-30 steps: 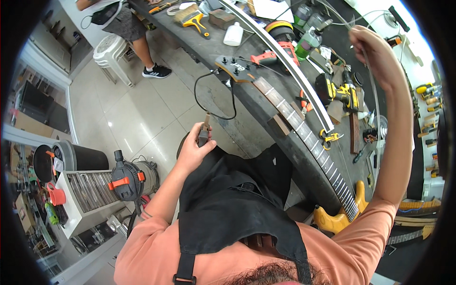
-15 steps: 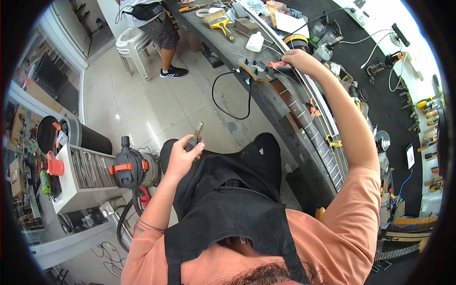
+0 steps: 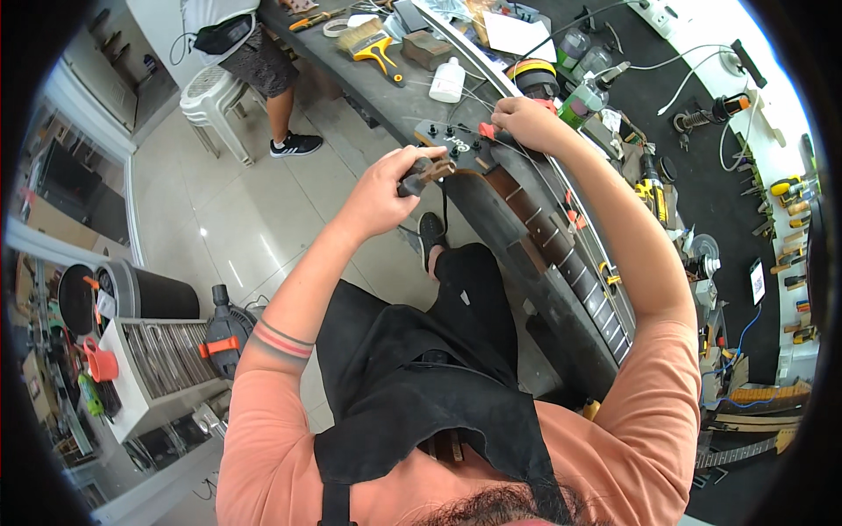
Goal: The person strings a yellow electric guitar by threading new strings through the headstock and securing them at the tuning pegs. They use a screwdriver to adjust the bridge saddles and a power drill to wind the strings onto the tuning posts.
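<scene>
Our left hand (image 3: pixel 386 188) is clamped round a small dark winder tool (image 3: pixel 423 174), its tip set against the near edge of the guitar headstock (image 3: pixel 447 145), probably so it can catch a tuning peg. Just to its right, our right hand (image 3: pixel 526 123) is closed on something small and red (image 3: pixel 484 130) over the headstock's far side, seemingly steadying things there. From under that hand the fretted neck (image 3: pixel 561 254) runs back toward us along the tabletop (image 3: pixel 368 83).
</scene>
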### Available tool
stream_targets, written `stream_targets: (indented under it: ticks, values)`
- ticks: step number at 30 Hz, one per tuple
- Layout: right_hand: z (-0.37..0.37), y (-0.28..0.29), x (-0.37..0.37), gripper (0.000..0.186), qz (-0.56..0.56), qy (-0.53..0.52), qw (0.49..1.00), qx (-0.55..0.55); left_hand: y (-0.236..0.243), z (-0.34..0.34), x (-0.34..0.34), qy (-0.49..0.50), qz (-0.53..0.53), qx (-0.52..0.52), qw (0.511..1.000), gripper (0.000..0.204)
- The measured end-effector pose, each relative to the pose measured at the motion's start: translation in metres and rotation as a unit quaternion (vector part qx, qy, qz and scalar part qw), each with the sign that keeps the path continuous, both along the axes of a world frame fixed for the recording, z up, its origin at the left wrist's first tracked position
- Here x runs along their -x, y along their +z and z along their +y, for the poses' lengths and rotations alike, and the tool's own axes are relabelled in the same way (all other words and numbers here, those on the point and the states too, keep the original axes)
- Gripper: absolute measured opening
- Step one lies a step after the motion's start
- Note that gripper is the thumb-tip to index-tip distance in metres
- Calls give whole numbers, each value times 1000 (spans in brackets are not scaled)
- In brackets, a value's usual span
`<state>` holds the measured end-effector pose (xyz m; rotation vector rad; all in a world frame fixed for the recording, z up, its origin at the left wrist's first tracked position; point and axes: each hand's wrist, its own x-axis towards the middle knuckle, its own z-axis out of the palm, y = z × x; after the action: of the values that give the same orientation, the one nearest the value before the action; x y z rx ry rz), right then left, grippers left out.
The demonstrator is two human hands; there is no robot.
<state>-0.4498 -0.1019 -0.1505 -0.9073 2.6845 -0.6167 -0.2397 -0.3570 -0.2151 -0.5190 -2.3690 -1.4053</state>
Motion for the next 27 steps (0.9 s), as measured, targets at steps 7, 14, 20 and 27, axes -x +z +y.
stream_targets:
  ticks: [7, 14, 20, 27]
  values:
    - [-6, 15, 22, 31, -59, 20, 998, -2, 2, -11, 42, 3, -52, 49, 997, 70]
    - [-20, 38, 41, 25, -11, 37, 998, -44, -9, -39, 50, 102, -85, -42, 990, 35]
    - [-38, 52, 48, 27, 141, 32, 978, -153, 17, -62, 38, 61, -316, -247, 914, 35]
    - [-99, 45, 44, 29, -120, 140, 983, 9, 31, -54, 42, 47, -281, -60, 957, 54]
